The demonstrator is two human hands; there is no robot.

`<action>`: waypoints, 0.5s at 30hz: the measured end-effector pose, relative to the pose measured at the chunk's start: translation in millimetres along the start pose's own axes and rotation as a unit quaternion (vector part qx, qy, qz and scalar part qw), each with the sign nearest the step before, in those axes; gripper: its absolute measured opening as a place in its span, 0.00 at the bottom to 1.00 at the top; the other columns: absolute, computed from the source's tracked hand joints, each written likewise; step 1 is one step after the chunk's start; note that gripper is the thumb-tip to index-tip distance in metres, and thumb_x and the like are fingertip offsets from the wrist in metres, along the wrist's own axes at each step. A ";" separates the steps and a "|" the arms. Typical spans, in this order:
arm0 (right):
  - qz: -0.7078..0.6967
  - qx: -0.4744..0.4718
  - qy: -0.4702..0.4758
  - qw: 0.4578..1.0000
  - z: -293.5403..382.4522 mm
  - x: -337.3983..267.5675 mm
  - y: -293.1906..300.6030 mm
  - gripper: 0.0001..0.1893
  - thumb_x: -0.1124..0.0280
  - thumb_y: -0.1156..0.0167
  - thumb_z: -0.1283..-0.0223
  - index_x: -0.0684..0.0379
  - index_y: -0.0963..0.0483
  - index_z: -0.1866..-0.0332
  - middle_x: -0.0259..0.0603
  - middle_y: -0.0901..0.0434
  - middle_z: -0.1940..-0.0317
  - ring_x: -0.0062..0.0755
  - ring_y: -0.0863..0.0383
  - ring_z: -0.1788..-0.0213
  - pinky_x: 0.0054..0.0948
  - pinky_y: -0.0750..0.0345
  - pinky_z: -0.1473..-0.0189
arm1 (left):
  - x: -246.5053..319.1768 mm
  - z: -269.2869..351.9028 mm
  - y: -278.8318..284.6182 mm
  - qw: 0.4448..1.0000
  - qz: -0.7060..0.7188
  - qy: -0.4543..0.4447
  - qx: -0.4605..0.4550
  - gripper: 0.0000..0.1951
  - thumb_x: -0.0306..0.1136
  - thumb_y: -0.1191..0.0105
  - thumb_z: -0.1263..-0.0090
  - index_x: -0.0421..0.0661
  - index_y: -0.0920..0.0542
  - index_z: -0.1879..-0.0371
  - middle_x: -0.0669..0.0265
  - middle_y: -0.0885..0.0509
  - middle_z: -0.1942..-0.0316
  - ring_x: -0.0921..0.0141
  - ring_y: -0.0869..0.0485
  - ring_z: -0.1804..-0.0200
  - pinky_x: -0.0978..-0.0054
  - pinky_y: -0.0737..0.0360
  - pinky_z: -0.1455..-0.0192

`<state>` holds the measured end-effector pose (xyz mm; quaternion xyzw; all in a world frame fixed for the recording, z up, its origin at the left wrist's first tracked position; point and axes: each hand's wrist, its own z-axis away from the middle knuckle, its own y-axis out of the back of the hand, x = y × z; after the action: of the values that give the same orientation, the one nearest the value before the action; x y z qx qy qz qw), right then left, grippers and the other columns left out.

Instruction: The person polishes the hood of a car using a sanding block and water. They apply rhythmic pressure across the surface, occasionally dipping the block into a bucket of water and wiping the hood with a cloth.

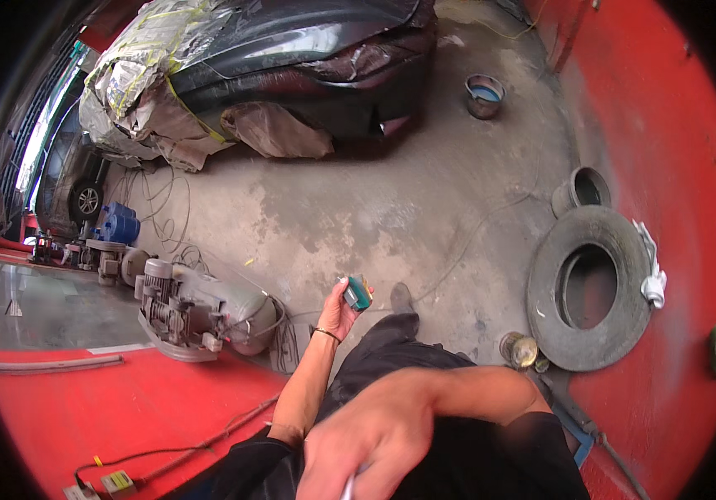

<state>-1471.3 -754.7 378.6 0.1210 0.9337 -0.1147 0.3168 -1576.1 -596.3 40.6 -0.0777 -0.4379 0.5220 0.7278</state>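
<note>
My left hand [336, 310], with a dark band at the wrist, is held out over the concrete floor. Its fingers grip a small green block-like object [358, 295] with a pale patch on its side and a yellowish far edge; I cannot tell exactly what it is. Close to the camera, my right hand [367, 431] is bent across my chest and slightly blurred. A thin white object [348, 487] shows between its fingers, mostly hidden and cut off by the bottom of the view. My shoe [403, 299] is on the floor just right of the green object.
Ahead is a dark car body [283, 56], partly masked with paper and tape. An air compressor [208, 312] and hoses [167, 206] lie left, near blue water jugs [120, 224]. On the right are a tyre [542, 300], buckets [484, 107] and a red wall [664, 125].
</note>
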 end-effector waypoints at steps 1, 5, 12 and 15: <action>0.019 0.086 0.036 0.995 21.5 -9.0 17.4 0.12 0.70 0.37 0.23 0.67 0.17 0.45 0.47 0.10 0.48 0.39 0.13 0.42 0.39 0.18 0.36 | 17.9 -15.9 -9.3 1.000 -0.001 0.003 -0.006 0.25 0.50 0.36 0.17 0.40 0.18 0.37 0.56 0.12 0.39 0.53 0.12 0.35 0.55 0.12 0.33; 0.235 0.434 -0.230 0.839 123.2 -47.0 92.9 0.14 0.69 0.33 0.23 0.65 0.14 0.40 0.47 0.10 0.40 0.42 0.12 0.36 0.41 0.19 0.30 | 117.0 -61.1 -51.2 0.997 -0.038 -0.060 -0.001 0.22 0.48 0.35 0.17 0.43 0.17 0.37 0.60 0.12 0.38 0.59 0.12 0.36 0.55 0.16 0.29; 0.450 0.735 -0.227 0.454 211.8 -64.8 202.9 0.24 0.61 0.21 0.33 0.61 0.23 0.40 0.56 0.23 0.24 0.46 0.18 0.28 0.42 0.21 0.26 | 214.8 -126.0 -188.2 0.971 -0.074 -0.107 -0.203 0.23 0.39 0.32 0.20 0.43 0.18 0.32 0.68 0.12 0.43 0.74 0.16 0.39 0.68 0.20 0.32; 0.516 0.710 -0.235 0.417 235.6 -102.7 251.9 0.25 0.64 0.19 0.36 0.62 0.23 0.41 0.57 0.23 0.24 0.46 0.16 0.29 0.42 0.19 0.28 | 241.7 -169.1 -238.8 0.964 -0.054 -0.079 -0.248 0.25 0.38 0.27 0.24 0.47 0.17 0.32 0.71 0.14 0.42 0.74 0.20 0.36 0.67 0.24 0.29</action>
<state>-1184.1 -601.1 225.5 0.7300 0.1713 -0.5763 0.3251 -1272.1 -443.7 209.0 -0.1902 -0.6136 0.3616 0.6758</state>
